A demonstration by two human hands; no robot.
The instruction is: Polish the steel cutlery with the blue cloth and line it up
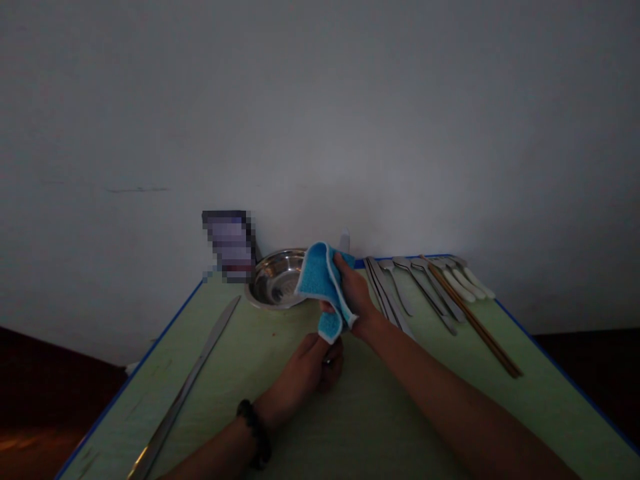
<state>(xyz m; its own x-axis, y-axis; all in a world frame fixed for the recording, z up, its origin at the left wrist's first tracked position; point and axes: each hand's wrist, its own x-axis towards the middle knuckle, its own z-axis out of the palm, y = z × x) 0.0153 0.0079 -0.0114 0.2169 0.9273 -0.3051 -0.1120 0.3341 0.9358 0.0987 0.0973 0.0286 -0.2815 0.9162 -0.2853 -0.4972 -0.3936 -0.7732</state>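
My right hand (356, 291) is closed round a blue cloth with a white edge (320, 283), held above the green table (410, 407). Just below it my left hand (315, 363) is closed on a small metal piece that pokes up into the cloth; most of it is hidden, so I cannot name it. A dark bead bracelet (255, 430) sits on my left wrist. A steel bowl (277, 283) stands right behind the cloth.
A row of several spoons and other cutlery (425, 283) lies to the right, with brown chopsticks (475, 323) across it. A long metal blade (190, 380) lies at the left. A blurred box (230, 245) leans on the wall.
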